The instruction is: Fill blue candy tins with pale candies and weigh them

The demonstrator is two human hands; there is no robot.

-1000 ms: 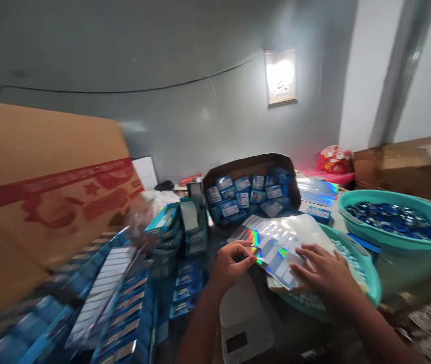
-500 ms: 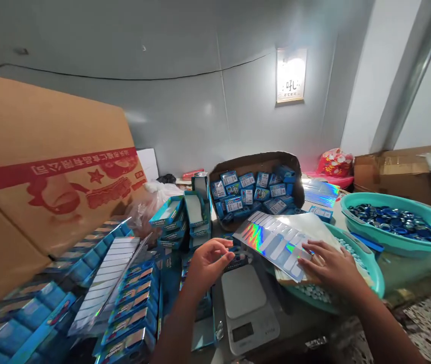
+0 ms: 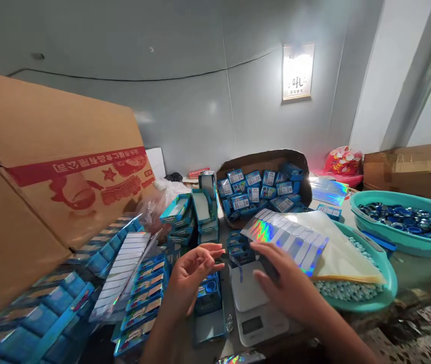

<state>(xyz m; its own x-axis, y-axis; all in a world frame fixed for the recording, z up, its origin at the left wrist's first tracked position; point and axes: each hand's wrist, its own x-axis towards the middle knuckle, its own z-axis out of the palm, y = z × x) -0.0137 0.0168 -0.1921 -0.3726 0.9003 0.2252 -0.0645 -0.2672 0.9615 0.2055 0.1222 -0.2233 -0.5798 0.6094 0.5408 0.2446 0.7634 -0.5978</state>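
Holographic sticker sheet [image 3: 287, 236] right of ctr, R hand [image 3: 289, 287] wide over digi scale [image 3: 250, 303], L hand [image 3: 185, 280] narrow by blue box [image 3: 208, 303], can't tell if gripping

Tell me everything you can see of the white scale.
The white scale is slim and looks plastic, with a squarish, round-cornered platform and a dark display on its near end; no figures can be made out. It lies flat, just right of an open blue box. The right hand hides part of the platform; whether it touches is unclear. A blurred bluish strip shows at the platform's far left; whether it rests there is also unclear.
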